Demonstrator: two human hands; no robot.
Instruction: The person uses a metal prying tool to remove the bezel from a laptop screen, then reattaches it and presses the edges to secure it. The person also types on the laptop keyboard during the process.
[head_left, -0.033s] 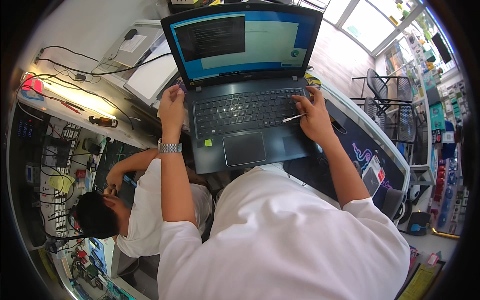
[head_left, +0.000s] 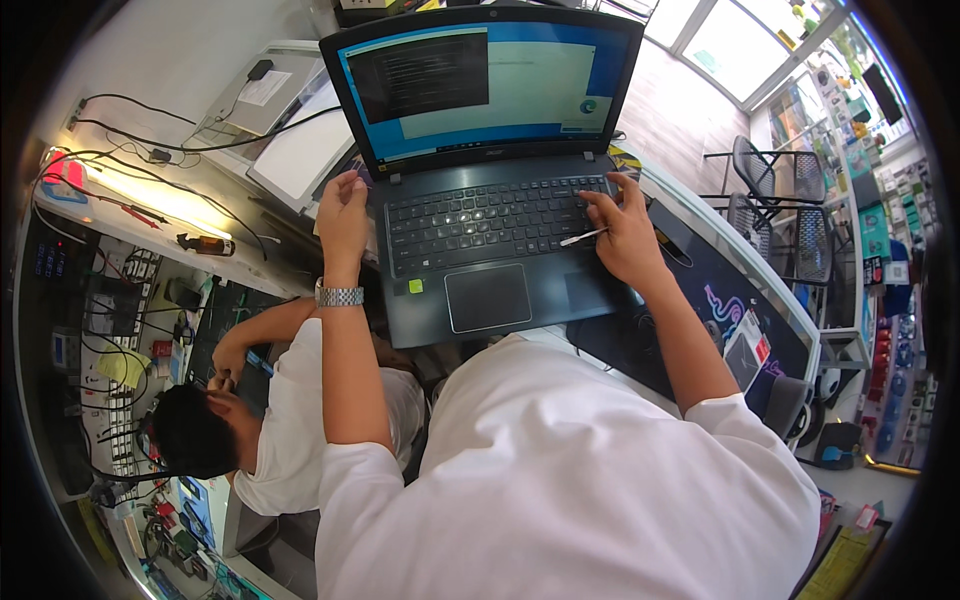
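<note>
An open black laptop (head_left: 485, 215) is in front of me, its lit screen (head_left: 540, 85) showing a dark window over a pale one. My right hand (head_left: 625, 228) is over the right end of the keyboard (head_left: 480, 225). A thin stick with a whitish tip (head_left: 580, 238) is between its fingers, pointing left across the lower keys, and a couple of fingertips rest near the upper right keys. At the laptop's left edge is my left hand (head_left: 343, 225), thumb and fingers drawn together. Whatever it may pinch is hidden.
To my left a co-worker (head_left: 300, 430) in white bends over a bench crowded with tools and cables (head_left: 120, 370). A lit shelf (head_left: 170, 195) and grey devices (head_left: 265, 95) stand at far left. On the right are a patterned dark mat (head_left: 715, 300), folding chairs (head_left: 780, 175) and stocked shelves.
My right hand has shifted very slightly to the left with the thin stick. Nothing else visibly differs.
</note>
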